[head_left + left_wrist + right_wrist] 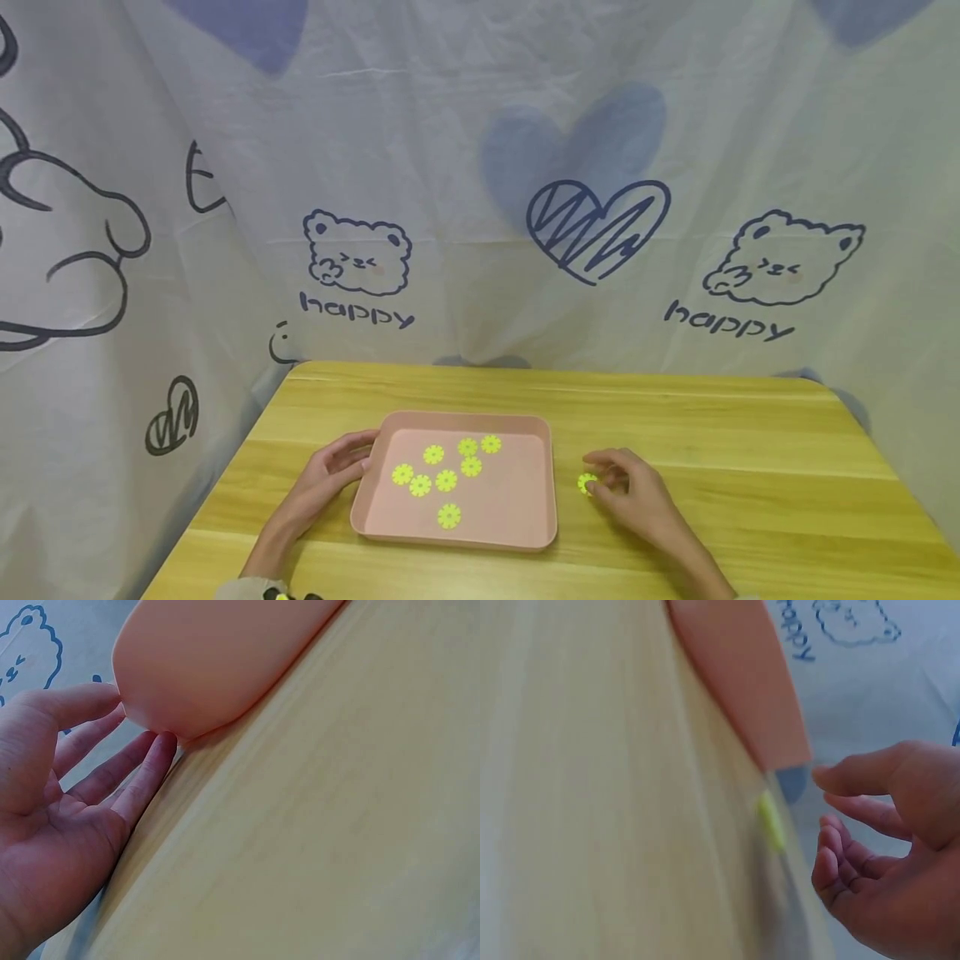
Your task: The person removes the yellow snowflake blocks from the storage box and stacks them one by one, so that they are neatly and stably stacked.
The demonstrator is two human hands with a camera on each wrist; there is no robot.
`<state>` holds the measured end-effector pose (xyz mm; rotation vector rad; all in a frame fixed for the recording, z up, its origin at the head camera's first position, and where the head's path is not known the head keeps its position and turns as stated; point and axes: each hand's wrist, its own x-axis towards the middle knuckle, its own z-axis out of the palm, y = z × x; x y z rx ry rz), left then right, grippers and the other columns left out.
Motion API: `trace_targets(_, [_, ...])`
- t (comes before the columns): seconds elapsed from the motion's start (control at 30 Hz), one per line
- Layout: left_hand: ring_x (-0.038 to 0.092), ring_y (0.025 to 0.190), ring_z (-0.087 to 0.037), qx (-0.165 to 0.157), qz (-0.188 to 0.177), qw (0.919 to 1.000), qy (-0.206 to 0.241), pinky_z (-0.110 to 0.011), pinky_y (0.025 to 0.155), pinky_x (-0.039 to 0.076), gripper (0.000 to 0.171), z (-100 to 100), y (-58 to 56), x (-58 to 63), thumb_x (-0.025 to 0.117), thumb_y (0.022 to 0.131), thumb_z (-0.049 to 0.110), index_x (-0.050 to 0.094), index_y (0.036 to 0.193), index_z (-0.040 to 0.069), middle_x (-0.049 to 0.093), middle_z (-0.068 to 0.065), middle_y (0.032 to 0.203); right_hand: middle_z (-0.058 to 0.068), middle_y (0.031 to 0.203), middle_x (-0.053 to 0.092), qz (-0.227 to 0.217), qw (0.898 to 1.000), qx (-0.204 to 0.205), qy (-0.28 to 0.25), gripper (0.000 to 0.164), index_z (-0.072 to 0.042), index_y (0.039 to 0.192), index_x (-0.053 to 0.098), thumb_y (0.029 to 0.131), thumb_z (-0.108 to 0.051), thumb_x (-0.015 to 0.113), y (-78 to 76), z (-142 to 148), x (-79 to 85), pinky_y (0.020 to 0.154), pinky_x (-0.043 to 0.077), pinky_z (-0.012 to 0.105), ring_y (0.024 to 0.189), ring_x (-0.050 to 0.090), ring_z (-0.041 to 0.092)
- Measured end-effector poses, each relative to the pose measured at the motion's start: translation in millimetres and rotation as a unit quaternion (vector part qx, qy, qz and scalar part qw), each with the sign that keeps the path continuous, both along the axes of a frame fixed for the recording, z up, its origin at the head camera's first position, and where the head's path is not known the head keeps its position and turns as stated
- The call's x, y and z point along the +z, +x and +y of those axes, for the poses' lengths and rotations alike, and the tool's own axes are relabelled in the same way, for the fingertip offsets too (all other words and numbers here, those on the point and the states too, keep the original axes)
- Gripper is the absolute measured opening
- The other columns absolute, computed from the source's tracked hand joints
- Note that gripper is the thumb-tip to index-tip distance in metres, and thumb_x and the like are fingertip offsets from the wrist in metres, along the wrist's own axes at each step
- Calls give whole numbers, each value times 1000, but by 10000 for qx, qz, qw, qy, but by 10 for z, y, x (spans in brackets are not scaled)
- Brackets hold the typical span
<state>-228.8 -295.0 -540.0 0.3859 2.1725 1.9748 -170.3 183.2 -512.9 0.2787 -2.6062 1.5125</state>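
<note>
A shallow pink tray lies on the table with several yellow-green notched plastic discs inside. My left hand is at the tray's left end, fingertips against its outer wall; in the left wrist view its fingers are mostly straight. To the right of the tray, my right hand is over the table, thumb and forefinger parted. One more notched disc shows by its fingertips. In the right wrist view that disc is blurred, nearly edge-on, and apart from the fingers.
The wooden table extends on both sides of the tray. Behind it and along the left hangs a white cloth printed with hearts, bears and lettering. A light sleeve shows at the lower left.
</note>
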Motion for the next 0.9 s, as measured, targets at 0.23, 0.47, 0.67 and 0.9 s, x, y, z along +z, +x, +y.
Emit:
trace_targets(0.23, [52, 136, -31, -65, -16, 10000, 36, -31, 101, 53, 49, 16, -6, 19, 62, 103, 7, 47, 149, -2, 45, -24, 154, 15, 106, 67, 393, 9965, 317, -671, 27, 0, 117, 70, 91, 4, 74, 1, -293, 186, 84, 60, 29, 95, 66, 20])
trace_targets(0.47, [57, 131, -19, 100, -221, 9997, 22, -32, 101, 53, 49, 26, 6, 30, 64, 102, 10, 50, 148, 2, 48, -20, 153, 22, 114, 64, 30, 9931, 614, -994, 31, 5, 123, 65, 94, 2, 71, -135, -585, 294, 90, 58, 29, 103, 66, 29])
trace_targets(0.67, [54, 134, -27, 77, -104, 9999, -10, -30, 100, 53, 50, 5, 14, 22, 63, 103, 10, 48, 148, -1, 47, -23, 153, 24, 113, 63, 168, 9929, 931, -726, 34, 5, 127, 64, 94, 2, 70, -267, -797, 279, 88, 60, 34, 101, 68, 32])
trace_targets(0.9, [49, 138, -35, 56, -140, 9999, 1, -30, 101, 53, 50, 1, 14, 51, 63, 103, 10, 47, 149, -2, 46, -23, 153, 20, 111, 63, 310, 9959, 827, -177, 34, 5, 123, 65, 89, 3, 71, -392, -1011, 232, 84, 59, 35, 96, 66, 29])
